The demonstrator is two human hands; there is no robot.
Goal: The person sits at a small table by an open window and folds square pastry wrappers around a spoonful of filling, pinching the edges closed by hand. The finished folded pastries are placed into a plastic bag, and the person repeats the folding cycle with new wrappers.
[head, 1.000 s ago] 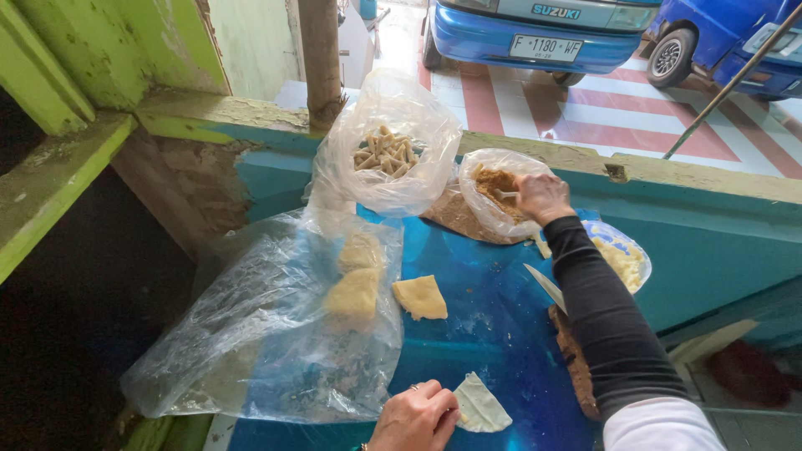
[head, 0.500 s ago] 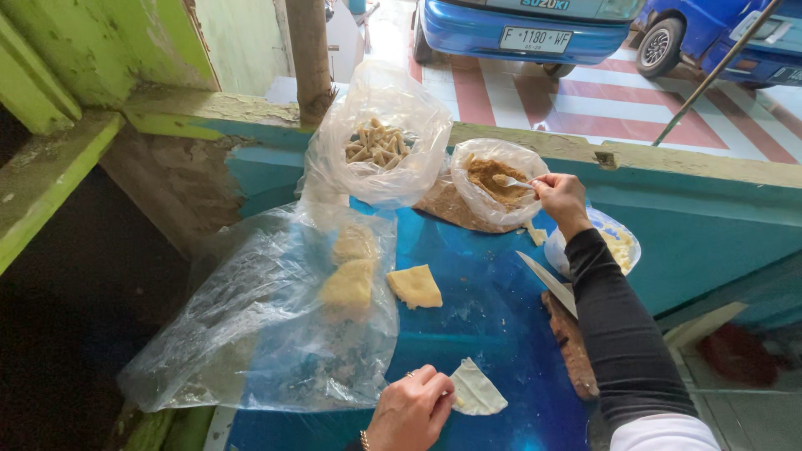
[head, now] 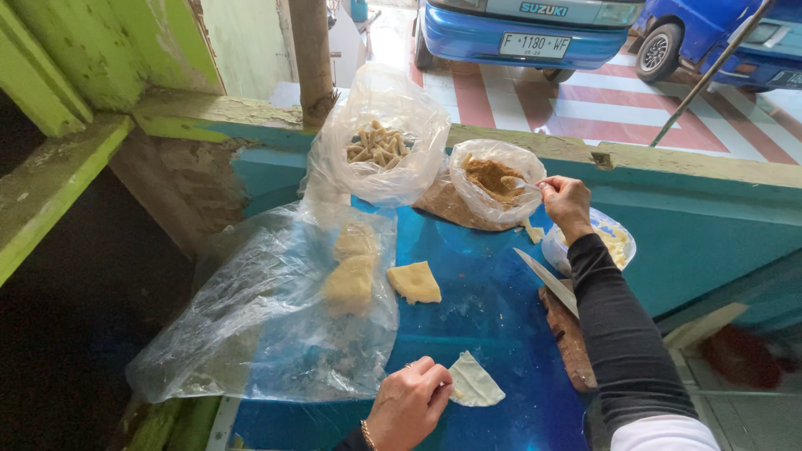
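At the near edge of the blue bench [head: 484, 309], the left hand [head: 409, 405] pinches a thin, pale triangular dough wrapper [head: 474, 382] lying flat. The right hand [head: 564, 200] grips a spoon [head: 522, 184], now lifted at the rim of the brown filling bag [head: 489, 188], having been deeper inside before. Open bench lies between.

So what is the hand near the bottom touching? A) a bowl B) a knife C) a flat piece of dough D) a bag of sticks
C: the left hand rests its fingertips on the thin pale dough piece lying on the blue table; the knife lies apart, further up.
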